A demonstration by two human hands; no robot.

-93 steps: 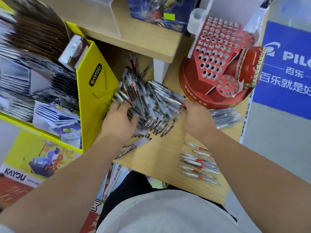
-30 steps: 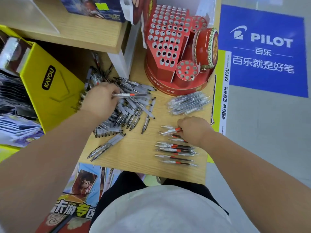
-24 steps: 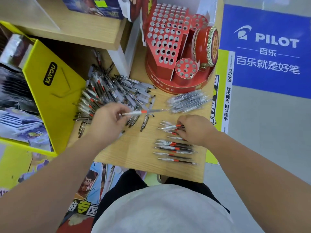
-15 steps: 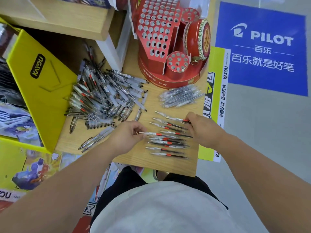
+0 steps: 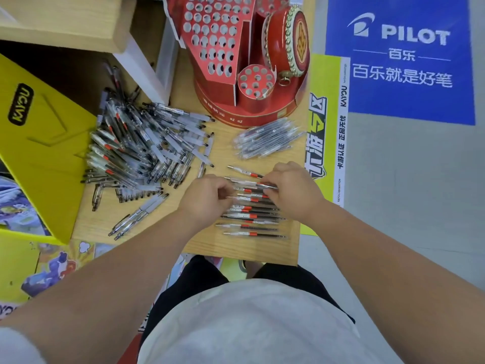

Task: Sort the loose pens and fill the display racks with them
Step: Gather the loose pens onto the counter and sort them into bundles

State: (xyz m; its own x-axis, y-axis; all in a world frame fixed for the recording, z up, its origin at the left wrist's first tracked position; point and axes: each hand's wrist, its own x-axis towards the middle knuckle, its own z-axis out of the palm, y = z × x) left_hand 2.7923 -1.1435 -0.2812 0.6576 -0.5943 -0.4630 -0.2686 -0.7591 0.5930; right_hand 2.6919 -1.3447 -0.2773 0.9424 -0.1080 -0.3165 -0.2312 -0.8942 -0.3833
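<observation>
Hands meet over the sorted pens [image 5: 249, 216], laid in a row on the wooden table [image 5: 236, 248]. The left hand [image 5: 207, 195] and the right hand [image 5: 291, 193] each pinch a pen end with curled fingers. The loose pile [image 5: 141, 151] lies to the left, and a wrapped bundle [image 5: 267, 139] lies before the red rack [image 5: 231, 48]. The yellow box [image 5: 39, 132] reads KAYOU; the blue sign [image 5: 399, 61] reads PILOT.

Setting: retail shop, stationery section. Evidence: blue PILOT brand sign [image 5: 399, 59] upper right; red perforated pen display rack [image 5: 223, 48] top centre on wooden desk [image 5: 236, 248]; yellow KAYOU card display box [image 5: 39, 132] at left; bulk heap of identical pens [image 5: 141, 148] centre left.
</observation>
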